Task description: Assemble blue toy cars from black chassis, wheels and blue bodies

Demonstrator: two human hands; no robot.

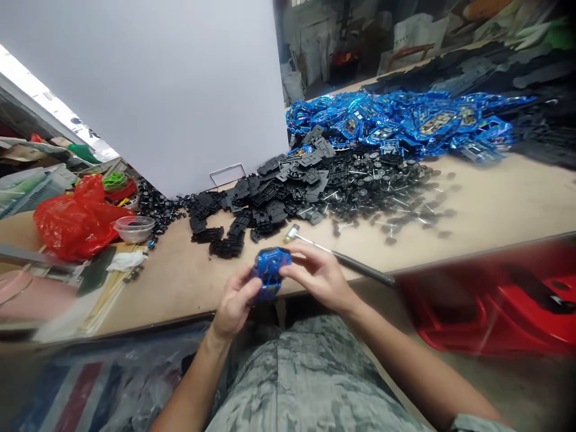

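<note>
Over the table's front edge, a shiny blue toy car body (pixel 272 267) is held between both hands. My left hand (pixel 236 300) grips its left side, thumb on the near face. The fingers and thumb of my right hand (pixel 317 273) close on its right side. Just beyond lies a hammer (pixel 333 249) with a dark handle and a metal head. Black plastic car chassis (pixel 265 198) are heaped behind the hands. To their right spreads a pile of small black wheels on metal axles (pixel 373 186).
Many blue car bodies (pixel 396 123) are piled at the back right. A tall white board (pixel 180 90) stands behind the chassis. On the left are a red plastic bag (pixel 78 216) and a clear plastic tub (pixel 135 228). A red plastic object (pixel 495 306) is below the table's right edge.
</note>
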